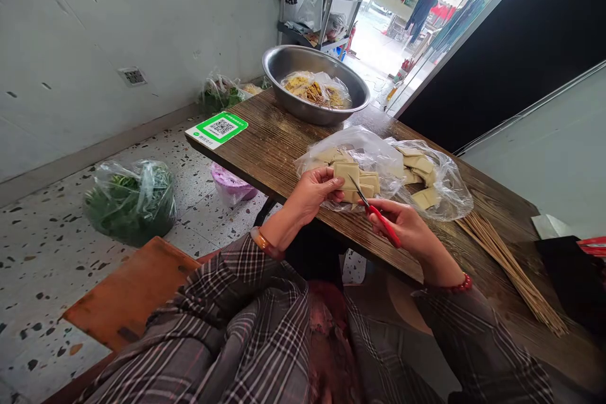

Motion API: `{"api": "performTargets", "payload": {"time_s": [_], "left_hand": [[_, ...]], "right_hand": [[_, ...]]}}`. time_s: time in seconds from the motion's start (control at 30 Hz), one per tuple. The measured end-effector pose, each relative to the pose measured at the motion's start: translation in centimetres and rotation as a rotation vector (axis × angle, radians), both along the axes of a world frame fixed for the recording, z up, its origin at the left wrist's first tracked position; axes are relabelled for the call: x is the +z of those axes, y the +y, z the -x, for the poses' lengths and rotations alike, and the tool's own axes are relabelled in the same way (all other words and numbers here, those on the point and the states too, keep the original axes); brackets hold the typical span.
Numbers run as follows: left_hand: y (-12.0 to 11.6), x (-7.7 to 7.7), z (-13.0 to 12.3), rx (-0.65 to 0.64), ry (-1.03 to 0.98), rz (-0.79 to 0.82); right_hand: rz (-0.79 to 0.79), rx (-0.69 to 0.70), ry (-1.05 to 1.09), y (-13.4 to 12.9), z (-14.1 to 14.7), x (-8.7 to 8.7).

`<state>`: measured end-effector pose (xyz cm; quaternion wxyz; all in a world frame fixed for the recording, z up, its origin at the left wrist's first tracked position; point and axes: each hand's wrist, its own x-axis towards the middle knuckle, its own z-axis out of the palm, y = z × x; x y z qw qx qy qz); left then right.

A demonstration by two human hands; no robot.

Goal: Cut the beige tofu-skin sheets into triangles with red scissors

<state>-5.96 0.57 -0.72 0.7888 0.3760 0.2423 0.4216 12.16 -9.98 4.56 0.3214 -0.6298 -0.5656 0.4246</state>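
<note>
My left hand (315,194) pinches a square piece of tofu skin (347,172) between thumb and fingers, over the table's near edge. Red-handled scissors (384,222) are gripped in my right hand (402,224); their blades point up and left, against or just in front of the tofu skin. Right behind it, more tofu skin squares (369,183) lie on a clear plastic bag (374,145). A second clear bag (452,186) to the right holds further pieces. I cannot tell whether the blades have cut into the piece.
A large steel basin (272,66) with bagged yellow food stands at the table's far end. A green QR code card (220,129) lies at the left corner. Bamboo skewers (516,271) lie on the right. On the floor are bagged greens (130,202) beside an orange stool (132,293).
</note>
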Motion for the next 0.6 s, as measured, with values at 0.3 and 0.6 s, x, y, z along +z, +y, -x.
{"api": "performTargets", "payload": {"time_s": [0.3,0.6], "left_hand": [[0.4,-0.1,0.3,-0.058,0.026,-0.009],[0.4,-0.4,0.4,-0.078,0.019,-0.009]], "right_hand": [[0.001,-0.001,0.02,0.2,0.5,-0.1],[-0.09,-0.04,-0.099,0.0,-0.4,-1.3]]}}
